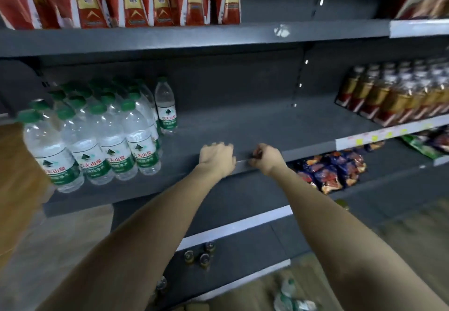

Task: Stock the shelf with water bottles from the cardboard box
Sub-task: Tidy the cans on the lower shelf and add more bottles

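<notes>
Both hands rest at the shelf (243, 126) edge: left hand (217, 156) curled over it, right hand (266, 157) pinching something small, unidentifiable. Left of them stand roughly fifteen water bottles (97, 128).

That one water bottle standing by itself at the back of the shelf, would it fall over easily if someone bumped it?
Probably yes. The lone water bottle is tall and narrow, with no neighbours bracing it, unlike the packed bottles. It looks full, so the weight may steady it somewhat. Once down, its round body would likely roll.

shop: stocked drink shelves (194, 41)
</notes>
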